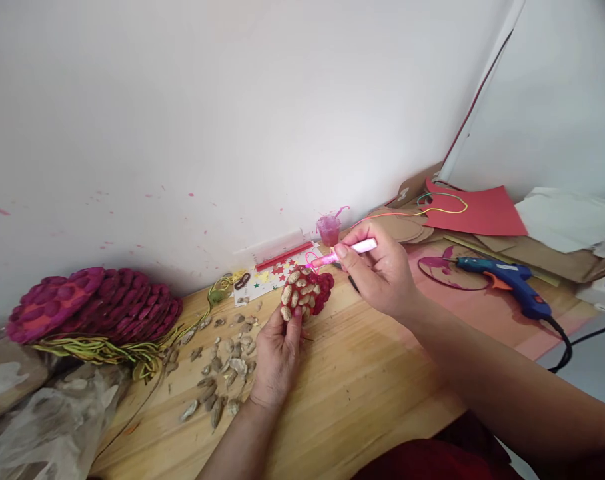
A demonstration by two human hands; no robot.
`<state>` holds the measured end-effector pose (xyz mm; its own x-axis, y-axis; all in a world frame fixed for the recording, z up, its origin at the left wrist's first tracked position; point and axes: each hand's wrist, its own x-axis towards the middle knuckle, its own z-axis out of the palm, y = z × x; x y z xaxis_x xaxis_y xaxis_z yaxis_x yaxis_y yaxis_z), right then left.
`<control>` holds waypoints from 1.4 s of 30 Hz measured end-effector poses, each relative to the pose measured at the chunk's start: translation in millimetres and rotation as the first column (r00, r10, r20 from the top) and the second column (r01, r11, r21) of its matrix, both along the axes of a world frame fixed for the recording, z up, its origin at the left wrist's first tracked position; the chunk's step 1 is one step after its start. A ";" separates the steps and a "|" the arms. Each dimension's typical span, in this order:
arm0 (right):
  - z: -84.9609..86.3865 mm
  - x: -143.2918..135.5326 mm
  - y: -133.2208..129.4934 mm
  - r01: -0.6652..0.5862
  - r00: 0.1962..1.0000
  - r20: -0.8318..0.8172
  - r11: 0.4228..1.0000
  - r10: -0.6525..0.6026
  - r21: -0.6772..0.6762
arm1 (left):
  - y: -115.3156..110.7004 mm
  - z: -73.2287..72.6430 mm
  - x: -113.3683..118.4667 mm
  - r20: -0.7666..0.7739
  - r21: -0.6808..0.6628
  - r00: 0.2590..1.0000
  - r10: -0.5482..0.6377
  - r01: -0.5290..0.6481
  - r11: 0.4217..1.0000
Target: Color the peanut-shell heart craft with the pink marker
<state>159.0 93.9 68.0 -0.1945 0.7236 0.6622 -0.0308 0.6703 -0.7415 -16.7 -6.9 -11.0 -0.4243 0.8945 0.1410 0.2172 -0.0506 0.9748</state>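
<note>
The clustered peanuts are tan, the brush white and pink, the card red.

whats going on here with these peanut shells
The left hand holds a piece covered in peanut shells, dark red at one side. The right hand holds a pink-stained paintbrush, its tip close to the piece. A pink-stained cup stands behind; loose shells lie on the table; magenta pieces are stacked leftward.

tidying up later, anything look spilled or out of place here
Yes: small pink splatters dot the plain white wall, looking like stray paint; loose tan peanuts or shells lie untidily scattered on the pale wooden tabletop.
</note>
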 end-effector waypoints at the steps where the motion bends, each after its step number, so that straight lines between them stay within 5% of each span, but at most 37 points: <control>1: -0.2 0.2 -0.3 -0.005 1.000 -0.005 1.000 0.005 0.001 | -0.3 2.2 0.5 -0.019 0.009 1.000 0.006 -0.006 1.000; 7: -1.6 0.3 -1.6 -0.010 1.000 -0.003 1.000 0.010 -0.007 | -1.5 11.6 1.7 -0.141 0.071 0.990 0.031 -0.021 0.997; 25: -0.4 -1.6 -6.4 0.023 1.000 0.006 0.998 -0.023 0.064 | 0.3 4.7 -7.5 -0.381 0.086 0.923 0.047 -0.015 0.996; 42: -3.5 -1.8 -2.3 0.042 0.999 -0.015 0.999 -0.041 0.026 | 2.4 3.0 -11.3 -0.446 0.146 0.891 0.081 -0.017 0.989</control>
<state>157.2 91.6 64.5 -0.1551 0.7131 0.6837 -0.0129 0.6905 -0.7232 -28.0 -4.5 -8.0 -0.3292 0.8332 0.4443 0.6359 -0.1522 0.7566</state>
